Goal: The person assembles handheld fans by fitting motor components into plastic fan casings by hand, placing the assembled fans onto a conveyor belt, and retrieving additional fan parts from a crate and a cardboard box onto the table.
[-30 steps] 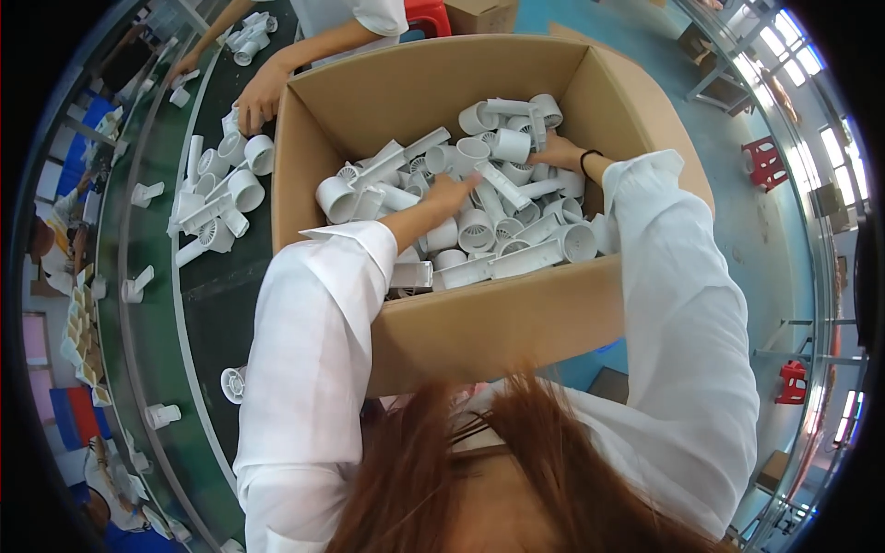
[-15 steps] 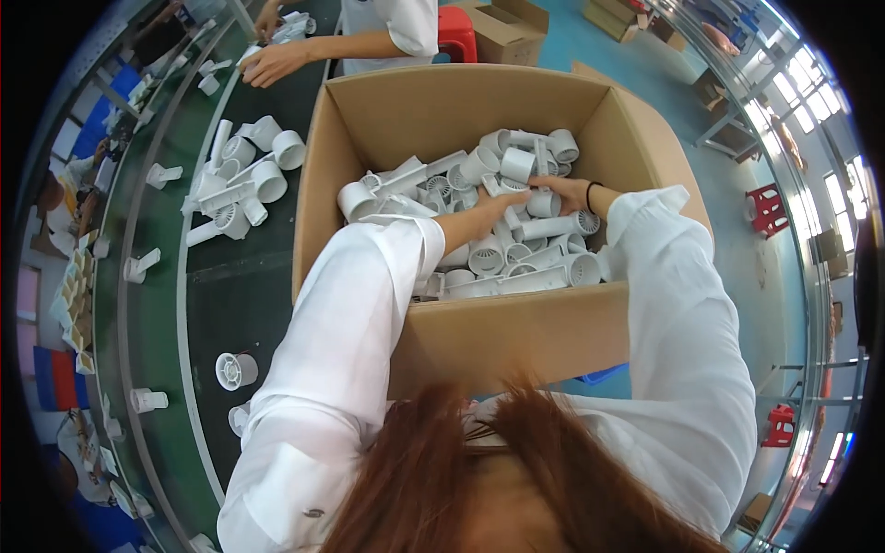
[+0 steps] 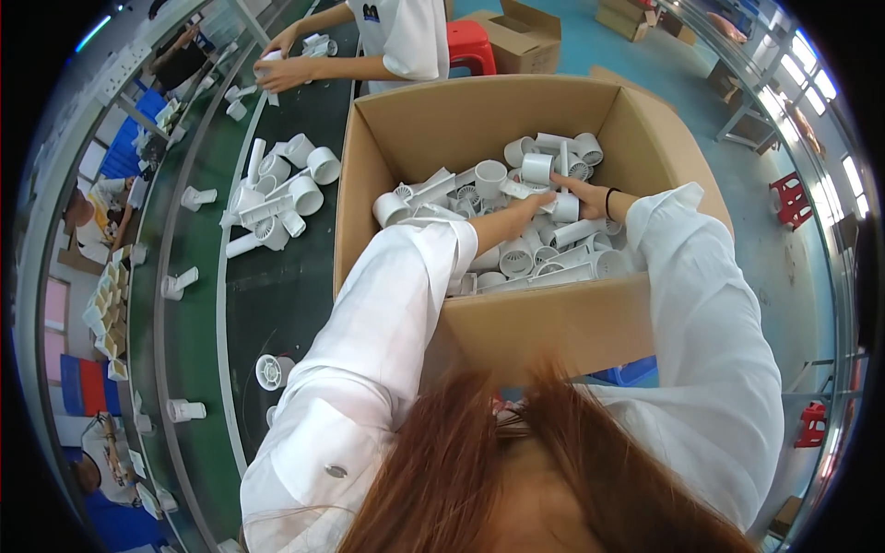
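A deep brown cardboard box (image 3: 553, 334) in front of me holds a heap of white plastic housings (image 3: 516, 258): round cups, some with slotted grille ends, and long handle pieces. Both my hands reach into it. My left hand (image 3: 524, 214) closes at the end of a white plastic housing, its fingertips partly hidden among the parts. Gripping at the round cup (image 3: 564, 208) of a housing, my right hand (image 3: 590, 196) wears a black band on the wrist. Whether both hands share one housing is hard to make out.
Left of the box runs a dark green conveyor (image 3: 277, 318) with a pile of white housings (image 3: 277, 198). A co-worker's hands (image 3: 286, 72) handle a white part at its far end. Beyond the box stand a red stool (image 3: 472, 46) and an open carton (image 3: 516, 37).
The whole view has shifted, so the box and conveyor appear farther right and slightly lower. My hands stay in the heap, close together. The co-worker's hands have come up around a white part.
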A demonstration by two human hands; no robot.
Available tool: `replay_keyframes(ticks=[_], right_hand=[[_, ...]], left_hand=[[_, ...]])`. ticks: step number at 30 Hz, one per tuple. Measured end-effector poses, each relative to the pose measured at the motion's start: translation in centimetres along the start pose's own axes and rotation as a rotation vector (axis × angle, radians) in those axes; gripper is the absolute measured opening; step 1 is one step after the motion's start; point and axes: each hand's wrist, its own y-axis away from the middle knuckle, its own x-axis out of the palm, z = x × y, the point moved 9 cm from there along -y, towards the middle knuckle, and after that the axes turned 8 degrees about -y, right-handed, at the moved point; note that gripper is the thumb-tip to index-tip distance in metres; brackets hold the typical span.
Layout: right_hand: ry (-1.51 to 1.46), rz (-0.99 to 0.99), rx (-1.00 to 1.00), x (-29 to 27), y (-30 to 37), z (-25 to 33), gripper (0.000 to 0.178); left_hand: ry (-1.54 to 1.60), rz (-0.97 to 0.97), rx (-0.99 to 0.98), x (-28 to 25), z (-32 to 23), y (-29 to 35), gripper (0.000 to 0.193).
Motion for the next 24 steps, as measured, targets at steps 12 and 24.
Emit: replay_keyframes(ticks=[12, 24], right_hand=[[0.077, -0.056, -0.232, 3.8, 0.8, -0.3, 0.072], [0.157, 0.237, 0.022, 8.1, 0.8, -2.2, 0.079]], left_hand=[[0.31, -0.012, 0.261, -1.8, 0.2, 0.2, 0.082], [0.527, 0.026, 0.237, -2.3, -0.2, 2.3, 0.05]])
